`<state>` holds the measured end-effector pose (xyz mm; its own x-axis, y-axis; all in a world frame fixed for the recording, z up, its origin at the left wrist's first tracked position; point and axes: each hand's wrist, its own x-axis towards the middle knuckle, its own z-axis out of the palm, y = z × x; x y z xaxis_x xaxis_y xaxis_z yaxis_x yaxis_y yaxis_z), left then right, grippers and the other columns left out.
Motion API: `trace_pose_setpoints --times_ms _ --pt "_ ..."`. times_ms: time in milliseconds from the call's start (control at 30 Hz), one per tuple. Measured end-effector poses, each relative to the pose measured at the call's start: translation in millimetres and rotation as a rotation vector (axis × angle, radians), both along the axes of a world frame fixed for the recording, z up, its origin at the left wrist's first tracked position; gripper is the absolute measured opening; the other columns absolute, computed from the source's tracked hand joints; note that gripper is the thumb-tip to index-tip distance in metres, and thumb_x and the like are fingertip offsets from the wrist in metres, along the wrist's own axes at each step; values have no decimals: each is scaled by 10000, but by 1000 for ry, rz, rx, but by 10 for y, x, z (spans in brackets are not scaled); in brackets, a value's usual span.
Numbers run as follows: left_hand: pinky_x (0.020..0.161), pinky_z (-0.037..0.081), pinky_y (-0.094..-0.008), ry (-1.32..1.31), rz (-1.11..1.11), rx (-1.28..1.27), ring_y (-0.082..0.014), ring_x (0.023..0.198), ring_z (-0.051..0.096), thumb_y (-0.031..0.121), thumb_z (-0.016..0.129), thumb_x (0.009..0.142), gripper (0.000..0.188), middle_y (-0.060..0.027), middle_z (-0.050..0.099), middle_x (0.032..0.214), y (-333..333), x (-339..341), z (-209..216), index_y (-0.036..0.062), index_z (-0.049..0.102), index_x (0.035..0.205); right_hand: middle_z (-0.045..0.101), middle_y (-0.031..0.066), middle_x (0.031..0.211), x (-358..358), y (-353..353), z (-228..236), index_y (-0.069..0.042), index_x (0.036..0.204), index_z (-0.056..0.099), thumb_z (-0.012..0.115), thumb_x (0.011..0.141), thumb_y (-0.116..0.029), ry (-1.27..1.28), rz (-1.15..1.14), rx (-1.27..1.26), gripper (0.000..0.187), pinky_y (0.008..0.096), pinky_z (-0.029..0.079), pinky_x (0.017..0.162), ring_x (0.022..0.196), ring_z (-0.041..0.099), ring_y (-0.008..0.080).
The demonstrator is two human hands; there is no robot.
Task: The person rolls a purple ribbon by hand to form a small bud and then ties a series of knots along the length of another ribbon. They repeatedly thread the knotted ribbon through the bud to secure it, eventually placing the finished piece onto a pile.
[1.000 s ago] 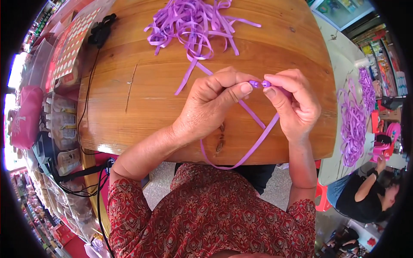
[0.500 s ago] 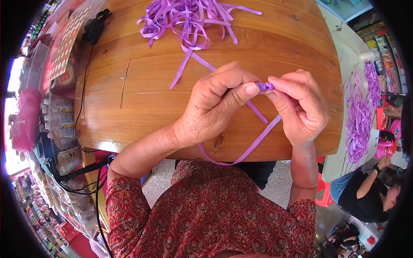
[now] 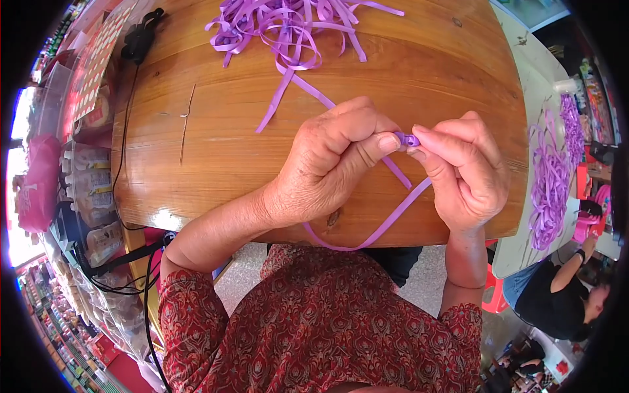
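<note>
Between my two hands is a purple ribbon (image 3: 397,215), bunched into a small knot-like fold (image 3: 409,140) at the fingertips. My left hand (image 3: 341,154) pinches the fold's left side between thumb and curled forefinger. From the right, my right hand (image 3: 466,167) pinches its other side with thumb and forefinger. One length of ribbon loops down past the table's near edge, and a shorter tail hangs behind the hands. How the fold is tied is too small and covered to tell. Beyond my left hand lies a heap of purple ribbons (image 3: 288,33), with loose ends spreading toward me.
The wooden table (image 3: 216,164) has a thin twisted strand (image 3: 186,116) on its left. A black device with a cable (image 3: 139,42) lies at the left edge. More purple ribbons (image 3: 549,190) hang on the pale table at right, and a person in black (image 3: 557,298) is beyond it.
Both hands have shifted slightly right and nearer to me, still pinching the ribbon fold. The view has tilted a little. No hold has visibly been let go.
</note>
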<state>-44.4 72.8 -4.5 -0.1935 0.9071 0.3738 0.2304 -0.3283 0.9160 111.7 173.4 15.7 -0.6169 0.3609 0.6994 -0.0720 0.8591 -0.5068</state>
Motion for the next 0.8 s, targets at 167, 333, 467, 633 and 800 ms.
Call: trace_pose_setpoints --times_ms 167,333,467,633,800 --pt "667 437 -303 2 1 5 -192 701 539 87 597 890 69 -61 580 758 -5 12 4 22 619 887 590 79 780 10 6 3 21 905 679 731 672 66 -3 -4 21 243 237 387 513 629 522 157" --pt "648 440 -312 36 3 46 -212 691 543 78 605 880 58 -74 571 747 4 6 -3 23 619 890 591 83 780 -1 -20 -6 22 896 677 731 666 68 -12 -14 26 241 242 397 517 626 523 165" --pt "588 445 -335 147 46 105 -272 651 542 67 626 849 54 -99 536 715 -25 4 13 24 608 876 591 90 781 4 -30 28 21 884 677 726 660 64 -24 -2 36 233 250 405 522 629 524 174" --pt "550 447 -367 318 75 147 -304 642 554 82 645 819 81 -109 532 709 -18 -9 33 29 600 860 583 89 775 21 -19 42 23 871 677 725 657 49 -41 16 82 221 260 404 521 629 519 186" --pt "527 449 -376 384 60 143 -305 641 568 86 644 804 85 -101 542 707 -39 -27 35 35 601 855 569 87 767 40 -4 36 23 880 678 731 647 -9 -49 54 130 241 267 388 507 619 508 189"
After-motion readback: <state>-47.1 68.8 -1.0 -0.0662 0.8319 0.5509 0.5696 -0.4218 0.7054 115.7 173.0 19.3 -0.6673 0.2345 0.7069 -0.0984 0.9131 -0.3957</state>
